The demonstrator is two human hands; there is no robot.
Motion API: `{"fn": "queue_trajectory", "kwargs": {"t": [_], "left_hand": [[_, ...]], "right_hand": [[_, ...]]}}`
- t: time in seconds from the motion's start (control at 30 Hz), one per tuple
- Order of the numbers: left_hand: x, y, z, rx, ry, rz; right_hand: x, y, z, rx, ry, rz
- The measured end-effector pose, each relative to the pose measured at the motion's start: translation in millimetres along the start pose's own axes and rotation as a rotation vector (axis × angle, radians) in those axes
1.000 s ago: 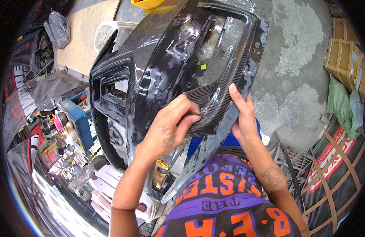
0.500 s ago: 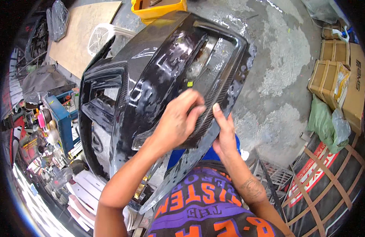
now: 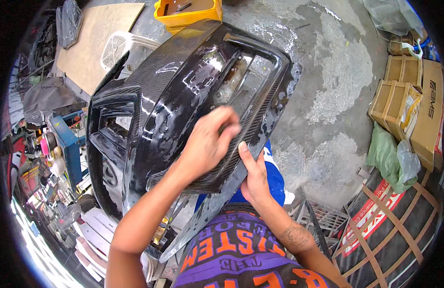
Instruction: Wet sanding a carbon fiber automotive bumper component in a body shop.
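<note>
A large black car bumper (image 3: 186, 91) with carbon-fibre weave and glossy wet-looking patches lies tilted before me. It has a long slot at the upper right and another opening at its left end. My left hand (image 3: 210, 139) is closed above the weave strip beside the slot, fingers curled and fingertips slightly blurred; whatever they hold is hidden. My right hand (image 3: 255, 177) grips the bumper's near right edge, its thumb on top and its fingers out of sight underneath.
Beyond the bumper stand a yellow crate (image 3: 188, 18) and a white plastic chair (image 3: 117, 50). Wooden crates (image 3: 392, 98), a cardboard box (image 3: 426, 113) and a green bag (image 3: 386, 153) line the right. A blue metal frame (image 3: 70, 144) and cluttered tools stand left.
The view has shifted a little, so the bumper sits lower and further left. My right hand has slid along the edge toward me. My left hand remains closed over the weave strip.
</note>
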State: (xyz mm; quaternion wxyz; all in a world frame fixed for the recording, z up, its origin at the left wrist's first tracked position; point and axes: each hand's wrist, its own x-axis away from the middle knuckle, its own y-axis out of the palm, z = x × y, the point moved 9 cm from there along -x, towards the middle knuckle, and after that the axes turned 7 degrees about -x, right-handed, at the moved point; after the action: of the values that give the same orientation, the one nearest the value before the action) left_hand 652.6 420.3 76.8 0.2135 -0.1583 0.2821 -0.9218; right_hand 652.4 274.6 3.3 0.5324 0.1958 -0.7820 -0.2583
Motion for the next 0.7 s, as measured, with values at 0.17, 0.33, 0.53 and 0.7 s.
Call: {"fn": "queue_trajectory", "kwargs": {"t": [0.17,0.33,0.53,0.7], "left_hand": [[13.9,2.2,-4.6,0.058,-0.192,-0.146],[-19.3,7.7,-10.0,-0.009,-0.054,-0.006],[-9.6,16.5,-10.1,0.122,-0.179,-0.042],[-93.0,38.7,-31.5,-0.009,-0.055,0.031]], "right_hand": [[-6.8,-10.1,-0.9,0.012,-0.003,-0.018],[-3.8,-2.5,2.3,0.054,0.022,-0.064],[-8.8,-22.3,-9.6,0.296,0.127,-0.086],[-4.4,-20.4,-5.9,0.502,0.316,-0.249]]}}
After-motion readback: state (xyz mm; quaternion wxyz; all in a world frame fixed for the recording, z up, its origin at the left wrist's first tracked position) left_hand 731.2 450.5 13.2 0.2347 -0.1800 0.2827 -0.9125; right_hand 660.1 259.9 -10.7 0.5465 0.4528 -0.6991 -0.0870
